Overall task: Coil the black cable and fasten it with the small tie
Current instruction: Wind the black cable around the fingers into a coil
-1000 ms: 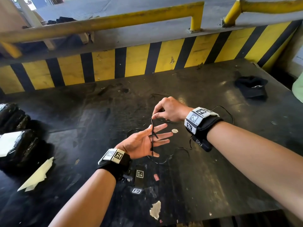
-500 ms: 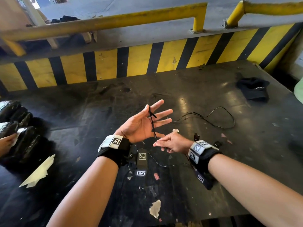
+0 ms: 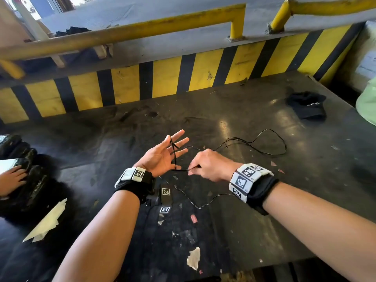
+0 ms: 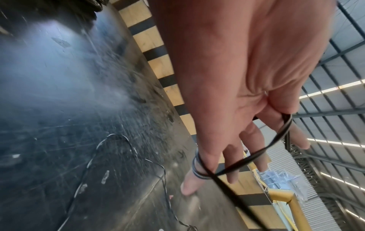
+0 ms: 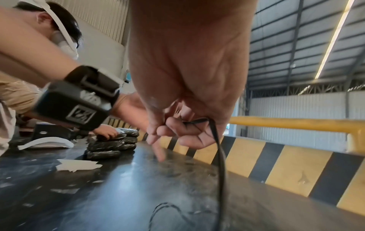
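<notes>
My left hand [image 3: 160,157] is held palm up above the dark table [image 3: 234,237], fingers straight and spread. A thin black cable [image 3: 173,153] runs across its palm in loops. In the left wrist view the black cable [image 4: 256,154] passes round the little finger and round the thumb side of my left hand [image 4: 237,78]. Just right of the palm, my right hand [image 3: 209,165] pinches the cable between thumb and fingers. The right wrist view shows my right hand [image 5: 187,62] pinching the cable [image 5: 220,156], which hangs down to the table. The slack cable [image 3: 264,152] lies in curves behind the hands. I cannot make out the tie.
A yellow-and-black striped kerb [image 3: 162,78] with a yellow rail [image 3: 122,33] bounds the far side. A black cap [image 3: 305,106] lies at the back right. Black wrapped bundles [image 3: 26,165] with another person's hand [image 3: 10,180] sit left. White paper scraps [image 3: 46,220] and a tagged black block [image 3: 165,192] lie near me.
My right hand has carried the cable from above my left fingertips down past the heel of the palm, then out to its right side. My left hand has lifted and moved farther from me.
</notes>
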Action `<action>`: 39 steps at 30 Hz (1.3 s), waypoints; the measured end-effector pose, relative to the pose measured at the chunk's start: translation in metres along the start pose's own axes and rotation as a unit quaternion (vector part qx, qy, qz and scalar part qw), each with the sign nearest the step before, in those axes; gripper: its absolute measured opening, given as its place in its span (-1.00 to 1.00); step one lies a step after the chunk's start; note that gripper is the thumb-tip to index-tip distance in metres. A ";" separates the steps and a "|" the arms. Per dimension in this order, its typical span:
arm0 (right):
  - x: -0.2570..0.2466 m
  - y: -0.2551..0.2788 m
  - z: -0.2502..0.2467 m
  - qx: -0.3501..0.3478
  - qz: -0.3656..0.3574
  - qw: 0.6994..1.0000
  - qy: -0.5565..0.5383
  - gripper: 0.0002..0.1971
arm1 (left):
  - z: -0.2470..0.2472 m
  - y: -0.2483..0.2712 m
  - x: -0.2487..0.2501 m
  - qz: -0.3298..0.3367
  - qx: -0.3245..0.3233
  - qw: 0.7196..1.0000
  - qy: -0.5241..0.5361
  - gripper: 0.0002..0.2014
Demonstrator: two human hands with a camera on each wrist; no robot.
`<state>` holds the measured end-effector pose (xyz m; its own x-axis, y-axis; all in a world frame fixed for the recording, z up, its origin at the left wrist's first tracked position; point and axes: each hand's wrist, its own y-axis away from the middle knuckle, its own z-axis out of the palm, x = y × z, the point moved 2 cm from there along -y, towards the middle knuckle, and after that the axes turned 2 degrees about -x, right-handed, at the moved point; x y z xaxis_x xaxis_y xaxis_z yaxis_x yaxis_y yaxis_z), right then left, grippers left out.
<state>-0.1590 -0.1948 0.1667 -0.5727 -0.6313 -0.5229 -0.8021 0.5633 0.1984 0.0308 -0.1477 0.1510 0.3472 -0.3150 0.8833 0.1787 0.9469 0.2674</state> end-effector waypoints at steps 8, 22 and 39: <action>-0.027 0.005 -0.037 0.068 -0.046 0.992 0.095 -0.83 | 0.001 0.006 -0.023 -0.056 -0.020 0.998 -0.017 -0.50; -0.001 -0.032 -0.068 0.044 -0.028 0.994 -0.094 -0.88 | 0.023 0.029 -0.045 -0.093 -0.140 0.980 0.105 -0.51; 0.013 -0.026 0.032 -0.065 -0.016 0.953 -0.294 -0.62 | 0.039 0.020 -0.009 0.015 -0.181 0.970 0.160 -0.52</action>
<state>-0.1402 -0.2007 0.1284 -0.3846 -0.2164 -0.8974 -0.8535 0.4537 0.2564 -0.0050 -0.1237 0.1634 0.6144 -0.3459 0.7091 0.4561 0.8891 0.0386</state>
